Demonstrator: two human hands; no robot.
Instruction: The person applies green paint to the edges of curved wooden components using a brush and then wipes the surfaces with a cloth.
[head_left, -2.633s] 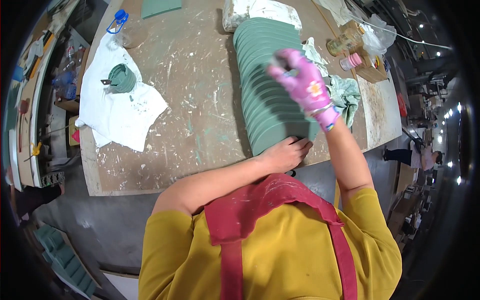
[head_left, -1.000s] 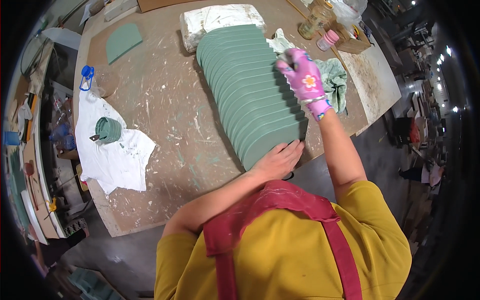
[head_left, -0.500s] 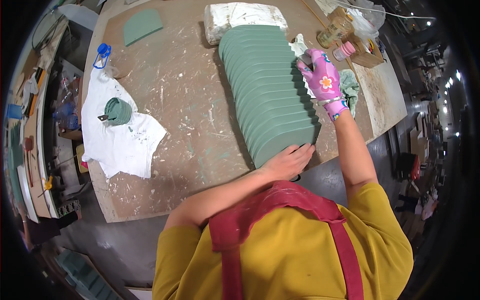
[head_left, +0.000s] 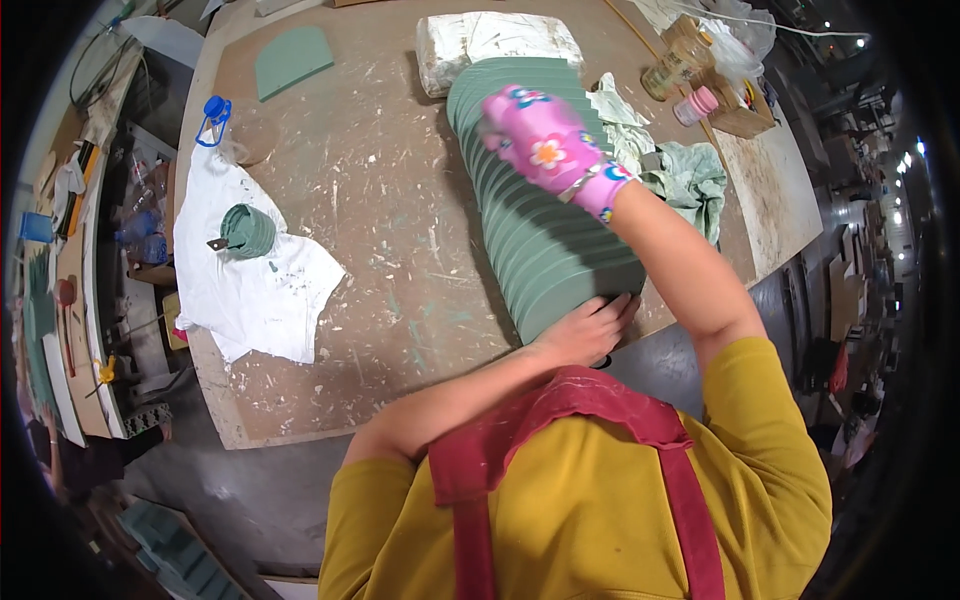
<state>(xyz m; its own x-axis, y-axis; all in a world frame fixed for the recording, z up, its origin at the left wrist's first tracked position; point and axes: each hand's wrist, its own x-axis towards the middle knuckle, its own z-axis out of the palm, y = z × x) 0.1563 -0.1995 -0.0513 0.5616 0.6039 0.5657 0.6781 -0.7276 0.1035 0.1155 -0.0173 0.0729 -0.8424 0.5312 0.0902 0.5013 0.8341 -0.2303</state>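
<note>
Reaching Over Green Panels (head_left: pixel 548 240)

Your bare left hand (head_left: pixel 588 332) rests against the row's near end on the table (head_left: pixel 385 205), fingers extended. Your gloved right hand (head_left: pixel 548 145) is over the far half, fingers curled; blur hides whether they grip anything or touch. Beyond, a white block (head_left: pixel 500 38) lies just past the last panel.

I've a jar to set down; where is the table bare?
The widest free patch, paint-flecked, lies between the white cloth and the row of green panels. A smaller one separates the lone green panel from the white block. Right of the row it's crowded: rags, glass jar, pink-capped bottle.
</note>
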